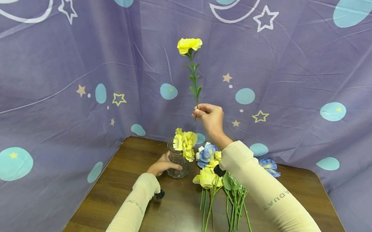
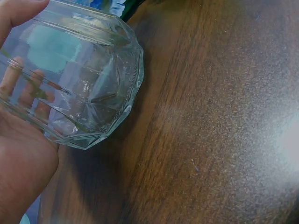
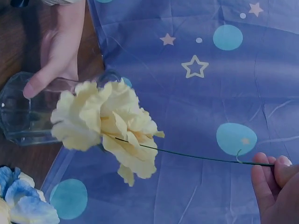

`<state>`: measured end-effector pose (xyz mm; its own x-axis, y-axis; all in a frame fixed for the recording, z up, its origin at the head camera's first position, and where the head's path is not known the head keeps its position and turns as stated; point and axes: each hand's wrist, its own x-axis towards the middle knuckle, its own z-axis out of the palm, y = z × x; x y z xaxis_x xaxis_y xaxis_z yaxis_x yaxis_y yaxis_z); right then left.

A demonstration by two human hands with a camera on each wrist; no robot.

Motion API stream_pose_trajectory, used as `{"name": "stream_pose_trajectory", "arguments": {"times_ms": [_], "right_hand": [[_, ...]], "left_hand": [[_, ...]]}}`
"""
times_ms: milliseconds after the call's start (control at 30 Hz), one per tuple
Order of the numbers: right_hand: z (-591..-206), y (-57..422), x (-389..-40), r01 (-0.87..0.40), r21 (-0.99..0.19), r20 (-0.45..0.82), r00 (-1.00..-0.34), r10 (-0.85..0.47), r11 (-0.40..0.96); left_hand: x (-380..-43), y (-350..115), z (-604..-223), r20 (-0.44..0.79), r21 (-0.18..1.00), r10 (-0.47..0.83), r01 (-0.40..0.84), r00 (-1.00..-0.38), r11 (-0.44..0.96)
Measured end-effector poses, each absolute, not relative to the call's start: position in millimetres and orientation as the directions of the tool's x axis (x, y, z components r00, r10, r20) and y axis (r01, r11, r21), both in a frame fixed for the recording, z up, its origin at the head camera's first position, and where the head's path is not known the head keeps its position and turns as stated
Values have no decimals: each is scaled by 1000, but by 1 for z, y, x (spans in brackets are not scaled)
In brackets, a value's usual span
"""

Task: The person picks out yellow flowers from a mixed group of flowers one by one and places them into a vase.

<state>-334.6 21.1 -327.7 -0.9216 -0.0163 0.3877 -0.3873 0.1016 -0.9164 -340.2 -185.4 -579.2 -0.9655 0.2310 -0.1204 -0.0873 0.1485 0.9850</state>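
Note:
My right hand (image 1: pixel 210 118) pinches the thin green stem of a yellow carnation (image 1: pixel 190 46) and holds it upright, high over the table. The lower stem end points down at a pale yellow flower (image 1: pixel 185 143), overlapping its petals in the right wrist view. That flower leans over the rim of a clear glass vase (image 1: pixel 178 170). My left hand (image 1: pixel 165 164) grips the vase from the left side, its thumb across the front of the glass. Through the glass in the left wrist view (image 2: pixel 93 93) the other fingers show behind the wall.
Right of the vase lie several yellow flowers (image 1: pixel 208 178) and blue flowers (image 1: pixel 207 154), their green stems (image 1: pixel 234 214) pointing toward me. Another blue flower (image 1: pixel 269 167) lies beyond my right forearm. A purple patterned cloth (image 1: pixel 275 64) hangs behind the brown wooden table (image 1: pixel 171 217).

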Motion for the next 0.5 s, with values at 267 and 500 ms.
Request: {"name": "stream_pose_trajectory", "arguments": {"times_ms": [267, 500], "right_hand": [[-321, 32, -339, -396, -909, 400, -917, 2, 132], [-322, 41, -343, -389, -912, 395, -918, 24, 131]], "left_hand": [[-340, -185, -578, -117, 984, 230, -80, -966, 162], [-341, -185, -579, -110, 985, 238, -73, -965, 158]]}}
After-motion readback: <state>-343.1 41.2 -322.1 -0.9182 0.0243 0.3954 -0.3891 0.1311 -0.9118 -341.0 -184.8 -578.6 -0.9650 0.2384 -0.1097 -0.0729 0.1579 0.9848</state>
